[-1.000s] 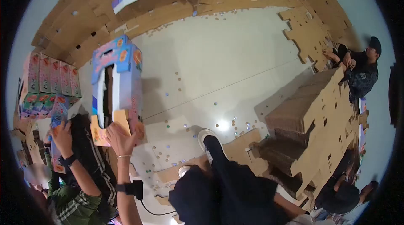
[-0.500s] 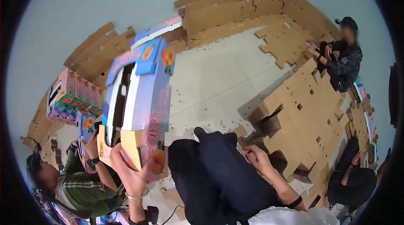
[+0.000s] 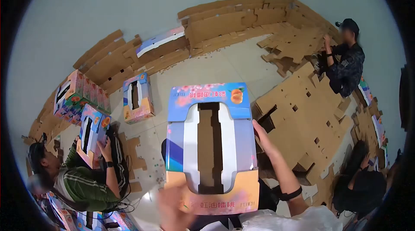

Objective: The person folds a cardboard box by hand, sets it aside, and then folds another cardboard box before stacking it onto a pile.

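A printed peach carton (image 3: pixel 245 149), blue above and orange below with a long slot in its white middle, is in front of me over my lap. Flat along its right side lies my right hand (image 3: pixel 266 142), holding that edge. My left hand (image 3: pixel 173 207) is at the carton's lower left corner, its fingers smeared by motion. My dark trousers show in part beneath; the carton hides most of my legs.
Another carton (image 3: pixel 148 101) stands on the floor ahead left, near a row of stacked cartons (image 3: pixel 88 95). A person (image 3: pixel 86 188) at left holds a similar carton (image 3: pixel 96 129). Large brown cardboard (image 3: pixel 311 114) lies to the right, with another person (image 3: pixel 346 64) behind it.
The carton has come from my left to in front of my lap and now faces me squarely. My right hand has risen to its side. A floor carton at left has come into view.
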Motion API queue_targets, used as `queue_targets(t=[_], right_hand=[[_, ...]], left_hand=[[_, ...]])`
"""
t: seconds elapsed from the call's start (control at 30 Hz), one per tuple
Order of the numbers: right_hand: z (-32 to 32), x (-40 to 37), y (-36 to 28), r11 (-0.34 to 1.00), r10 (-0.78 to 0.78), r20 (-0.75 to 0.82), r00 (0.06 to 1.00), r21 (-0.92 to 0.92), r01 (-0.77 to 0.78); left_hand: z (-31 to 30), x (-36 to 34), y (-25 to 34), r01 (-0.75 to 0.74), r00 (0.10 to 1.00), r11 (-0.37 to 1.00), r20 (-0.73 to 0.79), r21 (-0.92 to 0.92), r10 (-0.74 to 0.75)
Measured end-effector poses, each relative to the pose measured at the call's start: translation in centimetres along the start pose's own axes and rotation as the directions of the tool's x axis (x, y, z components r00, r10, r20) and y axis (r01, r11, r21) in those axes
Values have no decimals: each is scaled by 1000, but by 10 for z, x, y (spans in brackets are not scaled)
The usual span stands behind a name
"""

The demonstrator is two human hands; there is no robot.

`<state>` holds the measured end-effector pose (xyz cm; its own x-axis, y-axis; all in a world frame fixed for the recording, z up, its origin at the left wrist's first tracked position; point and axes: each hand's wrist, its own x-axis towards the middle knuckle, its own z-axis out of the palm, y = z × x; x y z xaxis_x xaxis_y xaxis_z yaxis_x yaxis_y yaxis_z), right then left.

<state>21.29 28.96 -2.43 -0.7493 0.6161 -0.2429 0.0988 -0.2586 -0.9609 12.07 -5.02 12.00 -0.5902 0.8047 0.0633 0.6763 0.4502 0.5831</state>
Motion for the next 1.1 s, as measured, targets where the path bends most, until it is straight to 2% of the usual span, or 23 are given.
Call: queue_targets(t=[0.03,0.1,0.13,0.17,0.2,0.23,0.27,0.3,0.4,0.43,0.47,0.5,0.53,0.57,0.6,0.63,0.67,0.7,0.77,0.83,0.93,1.03,1.1], right_hand=[[-2,1,-4,998,48,34,998,38,-49],[-4,2,-16,992,97,67,993,72,-102],[-3,3,-27,994,100,90,991,35,-104],[-4,7,-34,994,105,114,988,-2,-106],[-5,13,-36,991,121,112,986,-78,-112],[-1,16,-37,990,124,106,987,-79,-116],[6,17,-37,992,29,91,995,-125,-17],[11,18,-39,981,-71,81,994,-175,84],[10,28,-50,942,-79,120,990,-317,114],[10,32,-51,913,-93,140,986,-383,140],[11,36,-47,914,-83,148,985,-383,134],[11,42,-39,884,-132,82,988,-440,155],[12,46,-32,852,-183,18,983,-495,168],[14,46,-31,857,-168,29,985,-490,161],[17,45,-33,859,-187,20,982,-482,174],[20,44,-34,861,-209,10,978,-473,188],[21,45,-32,864,-207,1,978,-469,183],[22,45,-31,868,-195,9,981,-464,177],[21,47,-28,850,-175,23,984,-500,163],[22,49,-25,879,-152,31,988,-452,149],[27,44,-34,885,-163,15,987,-440,153],[28,44,-31,897,-140,10,990,-422,131],[29,44,-30,913,-87,37,996,-397,95]], left_hand=[[-5,11,-26,85,984,994,-162,62,-74],[-6,54,-58,189,922,981,-352,45,-161],[2,72,-78,200,922,941,-273,-273,-276],[16,87,-97,215,919,800,-160,-560,-360],[32,98,-114,214,921,799,-157,-562,-356],[50,107,-130,259,931,587,36,-767,-363],[58,111,-133,327,922,319,227,-889,-314],[65,112,-135,334,920,314,236,-889,-312],[70,117,-122,449,862,229,351,-864,-367],[74,116,-120,454,857,223,355,-863,-374],[76,114,-119,390,884,289,267,-874,-384],[79,112,-117,326,904,358,177,-875,-390],[82,108,-112,301,885,358,120,-884,-449],[80,105,-106,312,876,356,123,-881,-466],[76,104,-97,171,888,733,-218,-659,-404],[69,104,-86,61,853,961,-486,-270,-191],[54,108,-66,-15,791,986,-605,-164,-89],[52,104,-61,1,793,987,-602,-159,-98],[49,97,-55,-182,821,947,-571,-263,-1],[50,98,-40,-167,796,929,-601,-330,-70],[56,95,-35,-216,807,793,-562,-570,-183],[57,88,-30,-224,821,751,-536,-621,-198],[57,86,-27,-277,837,609,-497,-744,-227]])
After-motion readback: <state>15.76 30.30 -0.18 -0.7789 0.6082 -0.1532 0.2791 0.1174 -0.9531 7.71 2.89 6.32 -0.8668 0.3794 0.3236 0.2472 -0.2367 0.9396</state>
